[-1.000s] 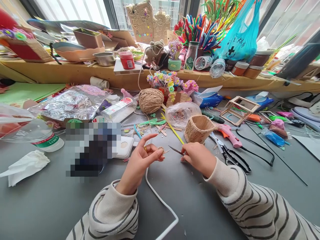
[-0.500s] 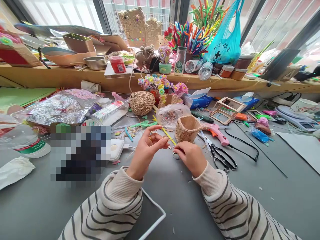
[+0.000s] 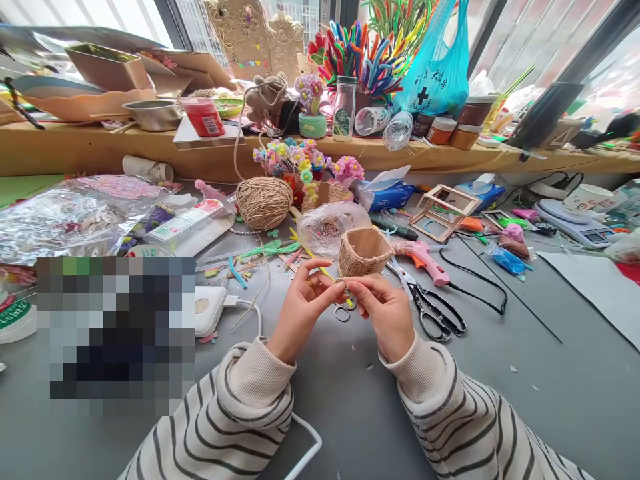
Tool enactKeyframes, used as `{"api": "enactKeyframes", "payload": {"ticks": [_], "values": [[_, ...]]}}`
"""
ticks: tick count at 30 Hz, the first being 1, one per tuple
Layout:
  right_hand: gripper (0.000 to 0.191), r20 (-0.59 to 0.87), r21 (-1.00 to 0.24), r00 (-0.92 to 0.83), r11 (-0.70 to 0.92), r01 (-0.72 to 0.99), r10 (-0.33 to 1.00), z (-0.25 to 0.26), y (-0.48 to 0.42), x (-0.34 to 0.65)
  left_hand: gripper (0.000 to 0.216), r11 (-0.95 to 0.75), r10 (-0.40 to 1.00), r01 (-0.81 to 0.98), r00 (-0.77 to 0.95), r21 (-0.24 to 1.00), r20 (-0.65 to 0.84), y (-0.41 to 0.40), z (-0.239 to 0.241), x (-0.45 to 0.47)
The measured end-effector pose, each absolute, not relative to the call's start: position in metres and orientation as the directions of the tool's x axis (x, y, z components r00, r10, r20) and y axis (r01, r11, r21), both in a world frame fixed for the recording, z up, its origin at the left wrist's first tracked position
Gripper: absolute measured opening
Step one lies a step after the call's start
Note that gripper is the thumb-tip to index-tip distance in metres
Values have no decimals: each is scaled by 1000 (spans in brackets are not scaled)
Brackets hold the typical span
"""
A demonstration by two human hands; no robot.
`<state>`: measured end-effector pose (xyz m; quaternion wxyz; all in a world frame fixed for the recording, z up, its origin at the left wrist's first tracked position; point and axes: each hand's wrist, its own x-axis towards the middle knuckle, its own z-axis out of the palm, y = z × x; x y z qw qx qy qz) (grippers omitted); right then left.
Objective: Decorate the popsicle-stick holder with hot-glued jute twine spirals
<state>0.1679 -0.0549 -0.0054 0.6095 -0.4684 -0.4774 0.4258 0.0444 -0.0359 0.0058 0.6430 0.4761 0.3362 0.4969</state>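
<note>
While both hands meet just in front of the twine-wrapped pot (image 3: pixel 364 257), on the person's side of it, their fingertips close on a bit of brown twine (image 3: pixel 341 281), mostly hidden by the fingers. The left hand (image 3: pixel 309 303) pinches it with the thumb against the fingers behind, no gap showing at the tips; its forefinger arches above, set apart from the thumb, and a ring circles one finger. The right hand (image 3: pixel 389 305) has thumb and forefinger pressed together on the bit's near side, the remaining fingers curled loosely; exactly how its tips grip cannot be seen.

Below the pot and beneath the fingertips, a pair of small scissors (image 3: pixel 342 313) lies on the table (image 3: pixel 345 400), loops showing. To the pot's right rest a pink glue gun (image 3: pixel 431 265) and, nearer the person, large black-handled scissors (image 3: pixel 443 313). Behind the pot and to its left sit a clear plastic bag (image 3: pixel 320 225) and, farther off, a ball of twine (image 3: pixel 264 202).
</note>
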Motion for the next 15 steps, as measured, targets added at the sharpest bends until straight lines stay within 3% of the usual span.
{"api": "enactKeyframes", "payload": {"ticks": [10,15], "values": [[14,138,-990,78,139,-9,987,0,-54,174,41,39,924,-192,381,981,38,-35,15,35],[15,3,-995,17,5,-102,1000,1,-56,174,40,64,905,-104,426,992,-14,-34,20,29]]}}
